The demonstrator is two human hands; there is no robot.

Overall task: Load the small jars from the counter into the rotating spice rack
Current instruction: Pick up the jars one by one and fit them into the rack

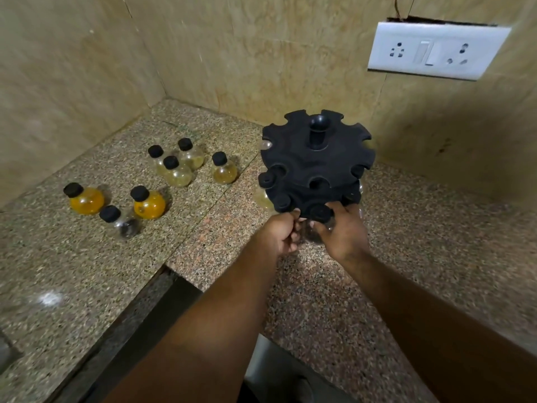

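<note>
A: What sort of surface is it?
B: Speckled granite, a counter [96, 274] tucked into a corner of beige tiled wall [72, 68]. A seam [209, 210] runs across the stone, and the slab right of it looks pinker.
A: And the jars, starting from the left of the frame?
B: At centre left are two orange jars [86, 199], with a dark jar [123, 223] just in front, between them. Further right and further back, four pale yellow jars [177, 173] stand in a close bunch. All are black-capped and upright on the stone.
A: Then the rack?
B: Right of centre, the black spice rack [315, 167] stands near the back wall, two notched tiers on a post. A few caps sit in the slots on its left side.
A: The hands?
B: Both are at the lower tier's near edge. The left hand [279, 234] is curled there; whether it grips the rack or the glass I cannot tell. The right hand [344, 231] clasps a clear jar [312, 235], its cap at a slot.
A: Anything on the wall?
B: A white socket plate [436, 50], upper right.
</note>
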